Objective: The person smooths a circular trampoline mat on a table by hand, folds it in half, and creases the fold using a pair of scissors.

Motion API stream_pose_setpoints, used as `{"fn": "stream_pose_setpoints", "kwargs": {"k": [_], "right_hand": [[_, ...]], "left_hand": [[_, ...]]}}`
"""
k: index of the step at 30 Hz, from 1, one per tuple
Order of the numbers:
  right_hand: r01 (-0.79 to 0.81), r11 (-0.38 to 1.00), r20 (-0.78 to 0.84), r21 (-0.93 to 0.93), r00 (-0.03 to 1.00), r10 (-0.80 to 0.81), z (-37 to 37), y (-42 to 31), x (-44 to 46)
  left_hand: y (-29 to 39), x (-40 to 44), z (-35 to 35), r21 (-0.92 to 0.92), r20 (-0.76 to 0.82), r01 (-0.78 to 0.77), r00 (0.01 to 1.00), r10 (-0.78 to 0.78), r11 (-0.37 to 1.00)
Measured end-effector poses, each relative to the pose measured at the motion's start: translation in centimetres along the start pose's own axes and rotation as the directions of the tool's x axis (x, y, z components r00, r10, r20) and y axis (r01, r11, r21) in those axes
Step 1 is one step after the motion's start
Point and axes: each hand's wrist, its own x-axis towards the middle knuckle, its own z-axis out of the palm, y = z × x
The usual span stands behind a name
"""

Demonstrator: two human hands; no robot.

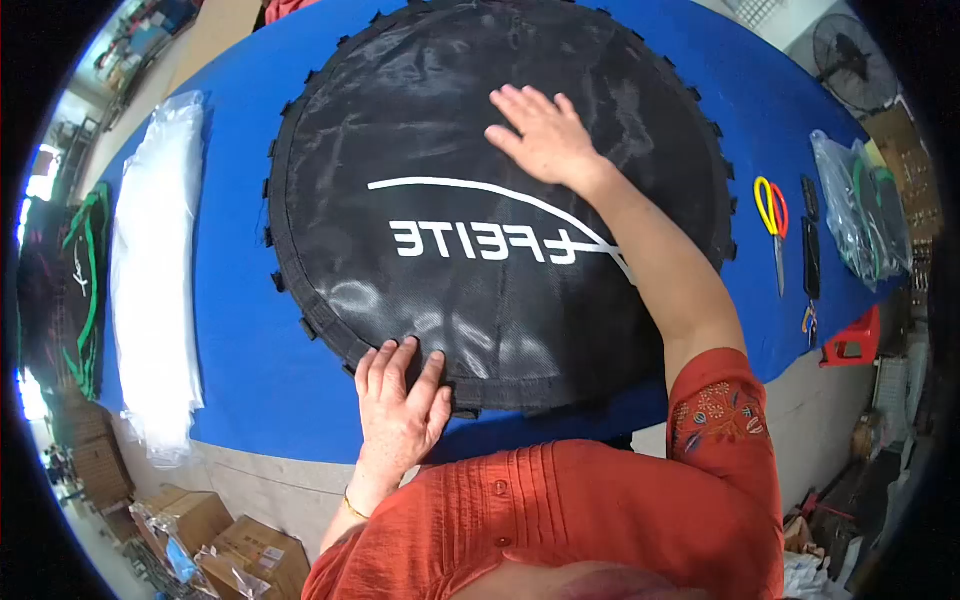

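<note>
A round black trampoline mat lies spread out, with a white curved stripe and white lettering on it. Small tabs stick out all around its stitched rim. My left hand rests on the near left part of that rim, fingers stretched over the edge. Farther out, my right hand is over the far half of the mat, palm down with the fingers spread. Whether that palm presses on the fabric or hovers just above it, I cannot tell. Neither hand holds anything.
Under the mat is a blue table. Clear plastic bags lie at its left. On the right are scissors, dark tools and a bagged item. A red stool, cardboard boxes and a fan stand around.
</note>
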Motion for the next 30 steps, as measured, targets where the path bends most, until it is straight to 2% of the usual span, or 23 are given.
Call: {"fn": "stream_pose_setpoints", "kwargs": {"k": [10, 13, 17, 19, 23, 25, 26, 30], "right_hand": [[-0.246, 0.964, -0.147, -0.095, 0.962, 0.231, 2.1, 8.4, 8.7], [-0.263, 0.962, -0.172, -0.078, 0.954, 0.247, 2.4, 8.5, 8.8], [-0.299, 0.952, -0.127, -0.07, 0.949, 0.289, 1.7, 6.7, 7.9], [-0.272, 0.958, -0.09, -0.092, 0.96, 0.264, 1.6, 4.8, 6.8], [-0.119, 0.991, -0.093, -0.067, 0.989, 0.113, 1.9, 0.2, 2.1], [-0.022, 0.995, -0.035, -0.095, 0.999, 0.019, 0.4, -2.8, -1.5], [0.054, 0.997, -0.096, -0.063, 0.994, -0.06, 1.3, -3.6, -3.3], [0.244, 0.968, -0.069, 0.065, 0.968, -0.24, -0.5, -7.8, -11.5]], "left_hand": [[-0.5, -0.2, 0.4, 0.006, 0.014, 0.018, 1.0, -0.018, 1.0], [-0.5, -0.2, 0.4, 0.008, 0.015, 0.015, 1.0, -0.015, 1.0], [-0.4, -0.1, 0.4, -0.006, 0.002, 0.017, 1.0, -0.017, 1.0], [-0.3, 0.0, 0.3, -0.013, -0.005, 0.015, 1.0, -0.015, 1.0], [0.0, 0.1, 0.2, -0.003, -0.014, 0.018, 1.0, -0.018, 1.0], [0.3, 0.1, 0.0, 0.001, -0.032, 0.02, 0.999, -0.02, 1.0], [0.3, 0.1, 0.1, 0.002, -0.042, 0.018, 0.999, -0.018, 1.0], [0.4, 0.1, 0.2, 0.02, -0.067, 0.004, 0.998, -0.003, 1.0]]}}
